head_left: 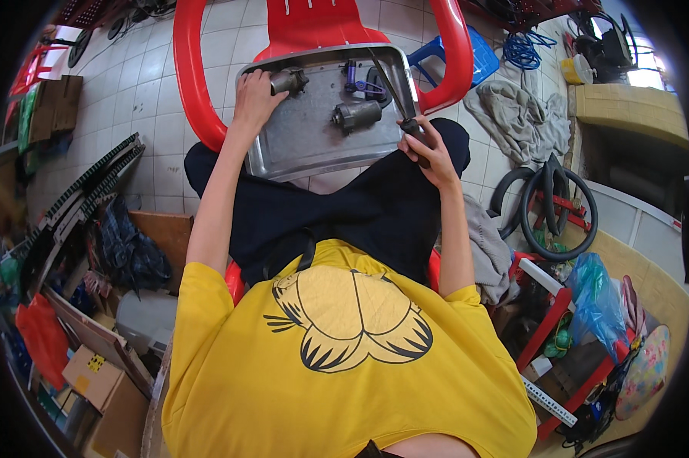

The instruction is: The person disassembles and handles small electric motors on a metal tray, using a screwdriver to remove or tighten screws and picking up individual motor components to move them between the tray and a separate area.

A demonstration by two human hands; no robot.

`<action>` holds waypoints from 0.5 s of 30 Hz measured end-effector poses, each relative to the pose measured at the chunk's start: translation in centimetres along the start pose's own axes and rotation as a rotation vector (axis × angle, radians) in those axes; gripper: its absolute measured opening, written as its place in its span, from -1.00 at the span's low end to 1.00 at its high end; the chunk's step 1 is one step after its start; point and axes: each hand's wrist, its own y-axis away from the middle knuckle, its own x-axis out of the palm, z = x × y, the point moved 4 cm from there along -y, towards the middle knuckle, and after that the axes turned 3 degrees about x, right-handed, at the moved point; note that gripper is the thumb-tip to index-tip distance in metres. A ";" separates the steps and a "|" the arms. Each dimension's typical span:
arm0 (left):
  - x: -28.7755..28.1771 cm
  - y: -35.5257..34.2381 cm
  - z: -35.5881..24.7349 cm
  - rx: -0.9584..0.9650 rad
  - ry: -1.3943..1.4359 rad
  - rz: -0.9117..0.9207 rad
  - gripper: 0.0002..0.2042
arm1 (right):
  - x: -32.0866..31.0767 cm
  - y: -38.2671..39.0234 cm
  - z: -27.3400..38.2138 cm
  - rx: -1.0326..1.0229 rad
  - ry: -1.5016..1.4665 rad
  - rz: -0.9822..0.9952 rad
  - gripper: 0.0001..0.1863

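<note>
Lying left in tray (287,145): motor (289,81), seemingly steadied by left hand (253,101), fingers curled. Tray-right: long-bladed tool (391,82), pinched by right hand (431,149).

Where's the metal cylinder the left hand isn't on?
In the head view, the metal cylinder lies right of centre in the tray, just below the purple part and left of the right hand.
</note>
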 end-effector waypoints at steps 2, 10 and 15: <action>0.1 -0.6 0.0 0.016 0.012 -0.005 -0.50 | 0.1 0.0 0.0 -0.004 0.003 -0.012 -0.61; 0.6 -1.5 0.7 0.001 0.073 0.027 -0.46 | -0.1 0.1 0.2 0.003 0.014 0.006 -0.63; -0.4 -3.3 -0.4 0.000 0.063 0.084 -0.45 | -0.3 0.1 0.1 0.002 0.004 -0.005 -0.62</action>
